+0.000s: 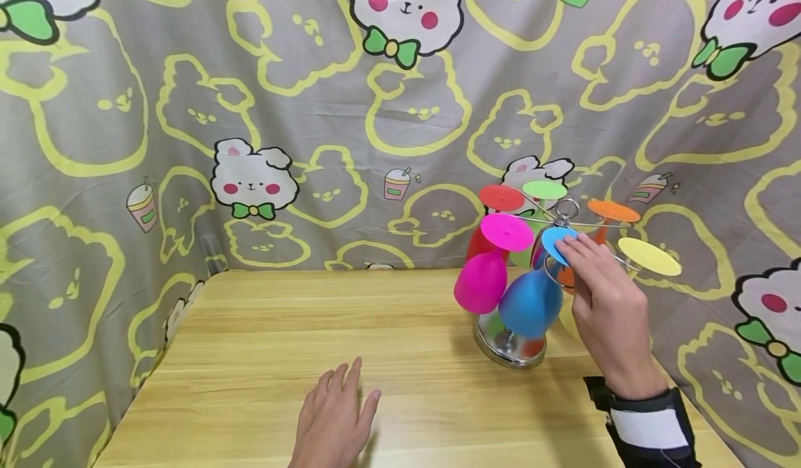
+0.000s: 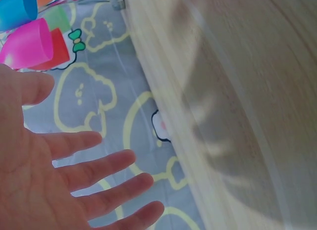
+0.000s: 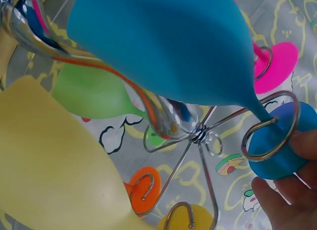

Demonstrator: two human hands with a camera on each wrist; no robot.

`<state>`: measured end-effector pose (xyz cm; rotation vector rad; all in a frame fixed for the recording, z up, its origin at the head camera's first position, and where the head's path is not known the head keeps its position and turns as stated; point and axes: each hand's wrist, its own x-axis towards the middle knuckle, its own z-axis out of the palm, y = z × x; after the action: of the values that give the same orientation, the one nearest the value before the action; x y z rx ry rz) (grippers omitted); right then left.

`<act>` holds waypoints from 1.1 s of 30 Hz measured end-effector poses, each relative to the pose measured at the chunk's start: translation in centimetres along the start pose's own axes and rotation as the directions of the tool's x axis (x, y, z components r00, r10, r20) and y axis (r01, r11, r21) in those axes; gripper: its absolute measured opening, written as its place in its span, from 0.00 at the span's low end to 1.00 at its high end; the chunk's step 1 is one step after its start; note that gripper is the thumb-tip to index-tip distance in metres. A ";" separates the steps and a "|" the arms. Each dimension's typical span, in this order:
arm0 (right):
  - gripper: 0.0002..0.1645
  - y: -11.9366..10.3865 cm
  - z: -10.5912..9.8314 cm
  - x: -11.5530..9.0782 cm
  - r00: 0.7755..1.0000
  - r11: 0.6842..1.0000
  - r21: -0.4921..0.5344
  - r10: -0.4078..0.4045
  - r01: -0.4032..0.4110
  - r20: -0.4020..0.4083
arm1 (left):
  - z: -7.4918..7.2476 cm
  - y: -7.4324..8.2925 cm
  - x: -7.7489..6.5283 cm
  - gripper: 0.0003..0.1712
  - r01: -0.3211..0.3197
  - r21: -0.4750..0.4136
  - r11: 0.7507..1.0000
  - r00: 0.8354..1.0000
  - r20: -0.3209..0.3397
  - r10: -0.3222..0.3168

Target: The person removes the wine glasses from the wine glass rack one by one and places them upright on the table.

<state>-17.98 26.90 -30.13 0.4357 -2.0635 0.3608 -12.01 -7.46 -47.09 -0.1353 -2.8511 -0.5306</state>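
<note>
A chrome stemware rack [image 1: 510, 357] holds several colored plastic goblets upside down by their feet. My right hand [image 1: 616, 308] pinches the foot of the blue goblet [image 1: 532, 304] between thumb and fingers. In the right wrist view, this blue goblet's [image 3: 163, 47] stem passes through the curled wire hook [image 3: 270, 141], and its bowl hangs beside the rack's post. Left of it hangs the magenta goblet [image 1: 482, 284]; a yellow goblet [image 3: 54, 156] is on the near side. My left hand [image 1: 334, 416] hovers low over the table with spread fingers, holding nothing.
Red [image 1: 500, 197], green [image 1: 544, 190] and orange [image 1: 613, 211] goblet feet sit on the rack's other hooks. The wooden table [image 1: 281, 336] meets a patterned grey curtain [image 1: 338, 120] at the back and sides.
</note>
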 end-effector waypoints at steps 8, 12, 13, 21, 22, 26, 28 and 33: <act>0.29 1.5 0.1 0.3 0.999 0.998 -0.047 0.041 -0.041 0.013 | 0.0 0.0 0.0 0.39 -0.009 -0.016 1.000 1.000 -0.008 0.009; 0.27 1.9 -0.6 -0.1 0.998 0.997 -0.060 0.057 -0.057 -0.004 | 0.0 0.1 0.0 0.38 -0.004 -0.022 1.000 1.000 -0.008 0.004; 0.27 1.9 -0.8 -0.2 0.998 0.996 -0.061 0.058 -0.058 -0.010 | 0.1 0.1 0.0 0.38 -0.005 -0.024 1.000 1.000 -0.009 0.004; 0.25 1.3 -3.8 -1.6 0.998 0.992 -0.116 0.050 -0.046 0.028 | -0.1 -0.1 0.1 0.34 -0.044 -0.008 0.999 0.997 -0.070 0.043; 0.24 0.9 -4.2 -1.7 0.999 0.992 -0.115 0.049 -0.047 0.018 | -0.2 -0.2 0.2 0.34 -0.045 -0.008 0.999 0.996 -0.078 0.045; 0.21 -0.6 -5.7 -1.6 0.998 0.995 -0.092 0.039 -0.044 -0.054 | -0.5 -0.2 0.5 0.34 -0.029 -0.062 0.998 0.996 -0.088 0.023; 0.19 -1.4 -6.3 -1.5 0.995 0.997 -0.068 0.034 -0.040 -0.090 | -0.6 -0.2 0.6 0.35 -0.006 -0.127 0.992 0.996 -0.087 -0.005; 0.17 -2.8 -7.2 -1.8 0.991 0.997 -0.030 0.073 -0.077 -0.111 | -0.9 -0.3 0.9 0.39 0.065 -0.326 0.943 0.990 -0.101 -0.104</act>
<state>-10.38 27.71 -27.86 0.3116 -1.9797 0.3856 -12.74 -8.04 -46.19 -0.0358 -2.6444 -0.9880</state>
